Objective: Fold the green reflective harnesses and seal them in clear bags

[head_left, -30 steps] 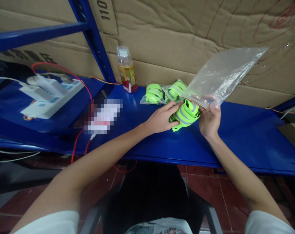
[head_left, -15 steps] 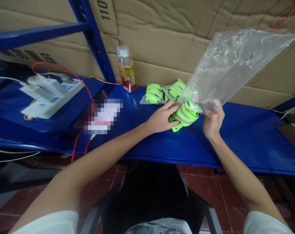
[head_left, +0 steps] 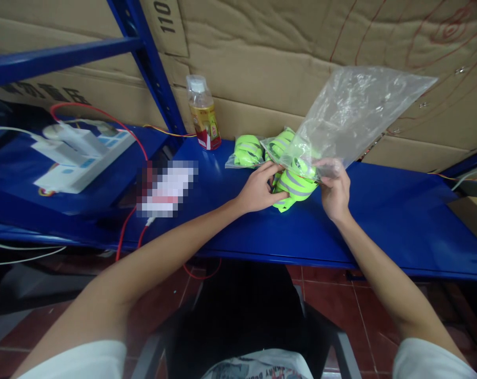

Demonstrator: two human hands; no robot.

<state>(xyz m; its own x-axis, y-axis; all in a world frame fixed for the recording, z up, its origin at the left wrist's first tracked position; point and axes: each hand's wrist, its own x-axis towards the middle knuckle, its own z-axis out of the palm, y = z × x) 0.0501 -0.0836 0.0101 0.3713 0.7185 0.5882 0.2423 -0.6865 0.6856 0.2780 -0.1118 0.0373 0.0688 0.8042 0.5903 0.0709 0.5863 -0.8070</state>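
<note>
A neon-yellow reflective strap bundle [head_left: 295,185] with grey stripes lies on the blue shelf, partly inside the mouth of a clear plastic bag [head_left: 352,110]. My left hand [head_left: 261,187] grips the bundle from the left, thumb low on its side and fingertips at the bag's edge. On the right, my right hand [head_left: 335,187] pinches the bag's opening beside the bundle. The bag's far end sticks up towards the cardboard. Just behind my left hand sit two more bundles in clear bags, a left one [head_left: 248,151] and a right one [head_left: 281,142], the latter partly covered.
A bottle with a yellow and red label [head_left: 205,123] stands at the back. Left of it are a white power strip [head_left: 76,168], red cables and a blurred-out object [head_left: 169,188]. Cardboard [head_left: 262,68] rises behind the blue shelf [head_left: 380,226]; a blue post [head_left: 147,63] stands left.
The bag's raised end has dropped and shifted left. My right hand has moved slightly left with the bag. The fingers of my left hand have bent more at the bag's edge.
</note>
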